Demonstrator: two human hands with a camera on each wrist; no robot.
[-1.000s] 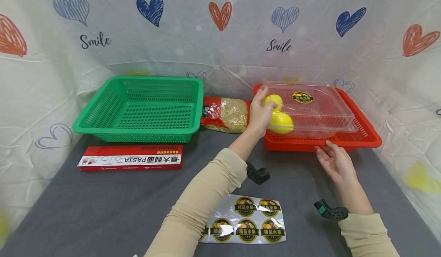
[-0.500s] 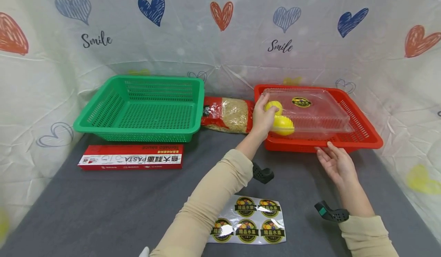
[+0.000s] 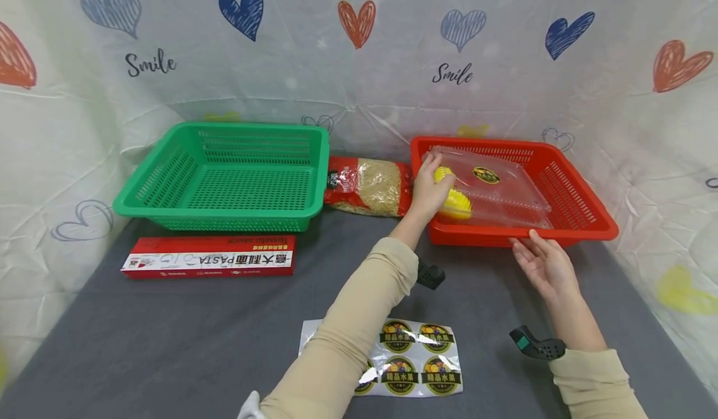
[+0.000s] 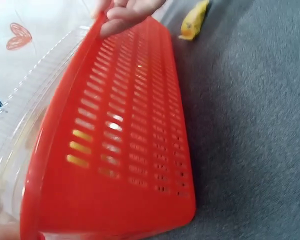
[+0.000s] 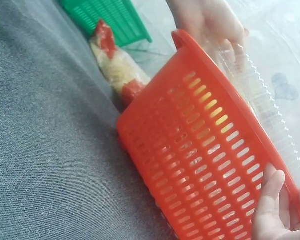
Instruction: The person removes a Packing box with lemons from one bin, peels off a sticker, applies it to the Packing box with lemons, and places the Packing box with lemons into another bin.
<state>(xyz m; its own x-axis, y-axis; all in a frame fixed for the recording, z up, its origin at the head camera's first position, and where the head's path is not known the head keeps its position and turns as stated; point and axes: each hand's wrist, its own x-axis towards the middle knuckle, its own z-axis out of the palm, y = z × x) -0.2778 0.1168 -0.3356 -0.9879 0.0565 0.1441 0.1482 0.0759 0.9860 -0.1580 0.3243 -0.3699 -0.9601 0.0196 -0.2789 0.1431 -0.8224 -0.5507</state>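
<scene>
In the head view my left hand grips the left end of a clear plastic fruit box. Two yellow fruits show at that end of the box, and a round label sits on its lid. Most of the box lies inside the red basket, slightly tilted. My right hand holds the basket's front rim; in the right wrist view its thumb and fingers lie on both sides of the rim. The basket wall hides the underside of the box in both wrist views.
A green basket stands at the left, with a red pasta box before it. Between the baskets lies a red-and-clear food bag. Near the front a label sheet is partly covered by my left sleeve.
The fruit box has come down from above the rim into the red basket, and my left hand has gone with it. My right hand keeps its place on the rim.
</scene>
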